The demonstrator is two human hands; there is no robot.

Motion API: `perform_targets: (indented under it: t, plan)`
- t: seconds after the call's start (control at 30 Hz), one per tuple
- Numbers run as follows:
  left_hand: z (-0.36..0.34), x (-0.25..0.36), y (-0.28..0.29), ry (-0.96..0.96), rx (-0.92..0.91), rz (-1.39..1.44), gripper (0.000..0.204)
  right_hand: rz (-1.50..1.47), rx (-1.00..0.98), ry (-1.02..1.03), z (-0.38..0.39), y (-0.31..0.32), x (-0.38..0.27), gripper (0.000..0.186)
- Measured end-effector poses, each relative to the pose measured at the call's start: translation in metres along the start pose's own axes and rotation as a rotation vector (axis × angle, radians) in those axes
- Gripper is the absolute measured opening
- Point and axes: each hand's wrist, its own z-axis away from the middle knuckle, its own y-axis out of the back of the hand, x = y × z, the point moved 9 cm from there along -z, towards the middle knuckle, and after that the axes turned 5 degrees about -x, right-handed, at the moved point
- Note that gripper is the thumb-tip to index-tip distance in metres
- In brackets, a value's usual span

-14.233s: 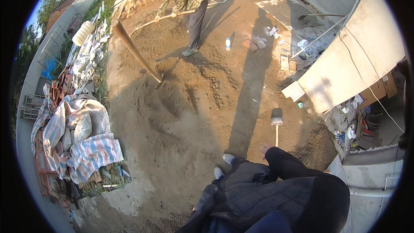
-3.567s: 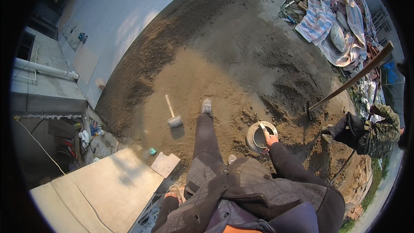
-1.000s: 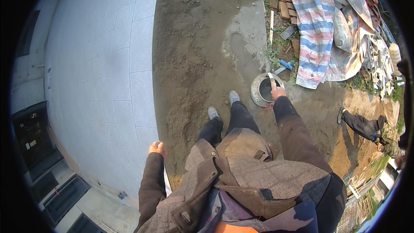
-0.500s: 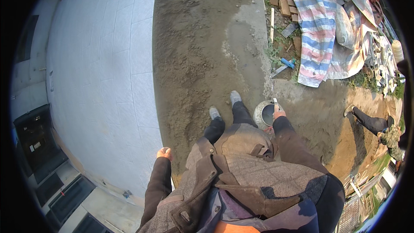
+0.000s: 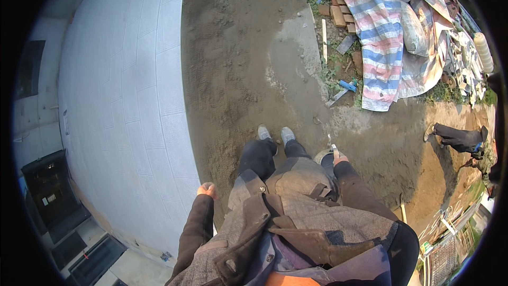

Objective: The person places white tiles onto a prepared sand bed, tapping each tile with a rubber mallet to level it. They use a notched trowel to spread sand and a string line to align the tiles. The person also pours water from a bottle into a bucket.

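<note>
My right hand (image 5: 338, 159) is closed on the pale handle of a grey bucket (image 5: 323, 157), which hangs beside my right leg, partly hidden by my clothes and arm. My left hand (image 5: 206, 190) has curled fingers and is at the edge of the pale paved surface (image 5: 127, 106); whether anything small is in it is hidden. Both my shoes stand on damp grey sandy mortar (image 5: 227, 63) to the right of that edge.
At upper right a striped tarp (image 5: 378, 58) covers sacks (image 5: 413, 37) beside stacked bricks (image 5: 338, 16), a white strip (image 5: 324, 42) and scraps. A co-worker (image 5: 455, 137) bends at the far right. A building wall (image 5: 39, 111) lines the left.
Since the oldest frames my view has swung round, and the bucket came into my right hand. In the last second my feet have stepped and the bucket has moved back beside my leg.
</note>
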Motion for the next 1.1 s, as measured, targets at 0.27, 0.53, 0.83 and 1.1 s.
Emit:
perform_targets:
  t: [0.27, 0.53, 0.83, 1.1]
  plan:
    - [-0.067, 0.061, 0.031, -0.062, 0.007, -0.056, 0.031, 0.0, 0.164, 0.141, -0.046, 0.054, -0.118, 0.083]
    - [-0.151, 0.174, 0.108, -0.07, 0.036, -0.11, 0.033, -0.434, 0.062, 0.103, -0.063, 0.125, -0.266, 0.073]
    - [-0.227, 0.372, 0.208, -0.101, 0.09, -0.114, 0.04, -0.874, -0.035, 0.089, -0.075, 0.127, -0.398, 0.067]
    - [-0.298, 0.533, 0.213, -0.015, 0.091, -0.101, 0.038, -0.384, 0.014, 0.048, -0.118, 0.145, -0.505, 0.076]
